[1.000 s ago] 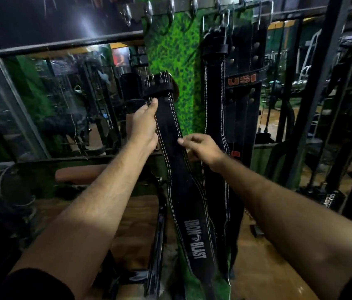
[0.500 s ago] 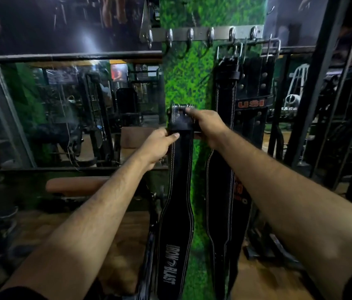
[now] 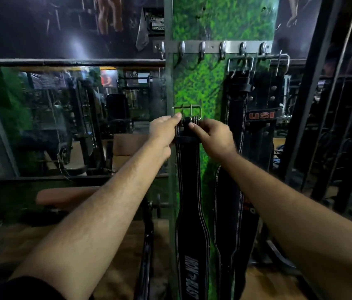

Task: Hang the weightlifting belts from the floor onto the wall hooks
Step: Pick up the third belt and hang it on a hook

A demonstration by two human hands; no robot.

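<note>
A long black weightlifting belt (image 3: 189, 187) with white stitching and white lettering hangs straight down in front of the green pillar. My left hand (image 3: 163, 131) and my right hand (image 3: 211, 137) both grip it just below its metal buckle (image 3: 187, 112), which points up. The buckle is well below the metal hook rail (image 3: 211, 47). Two more black belts, one plain (image 3: 235, 118) and one marked USI (image 3: 261, 118), hang by their buckles from the two rightmost hooks.
Several bare hooks stand on the rail's left half. A mirror wall (image 3: 67, 118) fills the left side, with a padded bench (image 3: 67, 197) below it. Black metal rack bars (image 3: 326, 105) stand close on the right. The floor is brown wood.
Both hands shifted up to the buckle end and raised the belt closer to the hook rail. It now hangs vertical instead of slanting, and my view has tilted up.
</note>
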